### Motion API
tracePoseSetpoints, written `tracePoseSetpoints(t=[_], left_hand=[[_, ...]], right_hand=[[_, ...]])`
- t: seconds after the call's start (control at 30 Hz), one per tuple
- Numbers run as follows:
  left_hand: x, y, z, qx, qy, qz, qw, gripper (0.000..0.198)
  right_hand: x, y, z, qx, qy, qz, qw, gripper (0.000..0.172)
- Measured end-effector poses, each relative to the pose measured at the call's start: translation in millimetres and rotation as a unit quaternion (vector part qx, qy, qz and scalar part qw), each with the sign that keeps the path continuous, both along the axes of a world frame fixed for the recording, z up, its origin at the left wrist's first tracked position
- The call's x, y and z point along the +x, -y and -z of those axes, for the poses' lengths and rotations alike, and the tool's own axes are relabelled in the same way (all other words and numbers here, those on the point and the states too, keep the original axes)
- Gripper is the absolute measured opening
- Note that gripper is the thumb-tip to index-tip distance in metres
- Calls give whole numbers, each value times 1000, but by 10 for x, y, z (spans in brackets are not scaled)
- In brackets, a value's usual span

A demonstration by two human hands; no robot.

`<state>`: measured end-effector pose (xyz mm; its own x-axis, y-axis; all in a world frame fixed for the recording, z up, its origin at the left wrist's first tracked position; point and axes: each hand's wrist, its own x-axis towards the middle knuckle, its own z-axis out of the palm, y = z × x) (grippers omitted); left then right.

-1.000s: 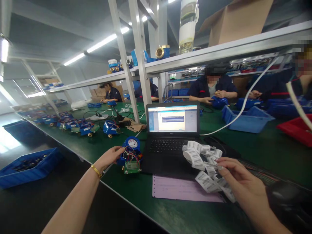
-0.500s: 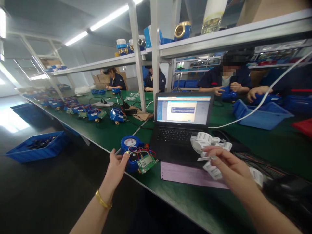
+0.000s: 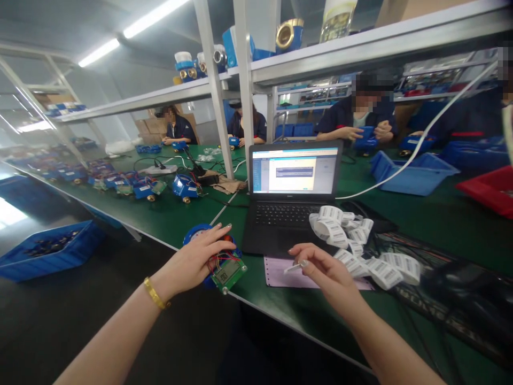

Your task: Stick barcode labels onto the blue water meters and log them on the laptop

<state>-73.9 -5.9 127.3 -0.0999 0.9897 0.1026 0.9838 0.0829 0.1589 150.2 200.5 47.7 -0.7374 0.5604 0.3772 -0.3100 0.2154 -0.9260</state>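
At the near edge of the green counter [image 3: 256,286], the blue meter [image 3: 192,233] sits in front of the laptop [image 3: 282,213], just off its left corner, with its green circuit board [image 3: 234,279] hanging out toward the wearer. So what's new in the last second? The left hand [image 3: 195,258] was on the meter's side, and now it's laid right across the top, fingers stretched out over the dial and some of the wires. Can't tell if it's really gripping, since the thumb is out of sight.

Bigger change is the right hand [image 3: 325,270]. A second ago it was in among the barcode strip [image 3: 351,262]; now it's come away toward the meter and hovers over the pink sheet [image 3: 276,274], thumb and fingers pinched narrow on a small white slip [image 3: 294,268]. That slip is seen nearly edge-on, so no print is readable, but it's probably one label off the strip. The rest of the strip lies in loose curls by the laptop's right side and over part of the pink sheet.

For the work, that looks like the picking-a-label bit is done and both hands are now about the meter. Slip and meter are apart, not touching yet.
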Motion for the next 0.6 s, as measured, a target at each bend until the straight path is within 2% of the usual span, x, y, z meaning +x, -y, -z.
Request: tracePoseSetpoints(t=[0.1,0.23,0.3,0.37,0.43,0.6], left_hand=[[-49,-35,58,22,47,3,999,37],[-29,-136,118,78,173,-53,980,31],[8,-200,115,128,258,-121,950,32],[39,-257,102,171,332,-203,905,36],[49,-300,94,194,362,-264,873,40],[33,-378,104,236,373,-289,849,37]], right_hand=[[-65,51,38,10,4,-9,1000,31],[-174,133,109,22,6,-15,1000,27],[-254,202,131,25,3,-25,999,24],[-358,291,131,32,-1,-36,999,20],[-477,385,111,48,-9,-43,998,15],[-753,551,47,79,-46,-44,995,11]])
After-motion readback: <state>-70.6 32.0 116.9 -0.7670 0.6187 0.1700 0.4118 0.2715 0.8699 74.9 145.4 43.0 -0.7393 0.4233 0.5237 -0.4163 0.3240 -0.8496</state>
